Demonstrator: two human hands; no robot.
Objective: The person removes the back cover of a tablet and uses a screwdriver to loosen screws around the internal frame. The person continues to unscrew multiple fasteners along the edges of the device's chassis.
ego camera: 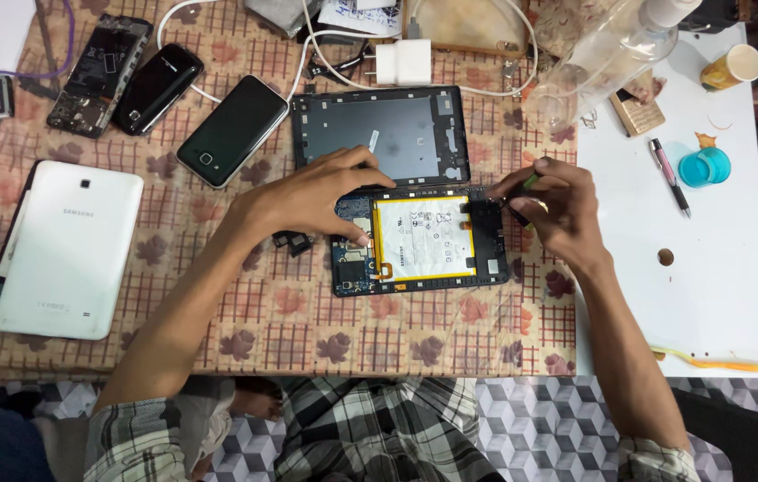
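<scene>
An opened tablet (pixel 422 241) lies mid-worktop (pixel 290 330) on a checked floral cloth, its flat pale battery (pixel 424 239) exposed. The left hand (pixel 312 192) presses spread fingers on its upper left corner; the right hand (pixel 550 203) pinches a thin green tool (pixel 529 181) at its right edge. A clear plastic bottle (pixel 616 49) lies beyond, contents unclear.

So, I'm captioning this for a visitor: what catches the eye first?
The opened tablet at the centre, its white battery bared, with the left hand pressing its upper left edge and the right hand working a small tool at its right edge. Its dark back cover lies just behind; a white tablet lies far left.
</scene>
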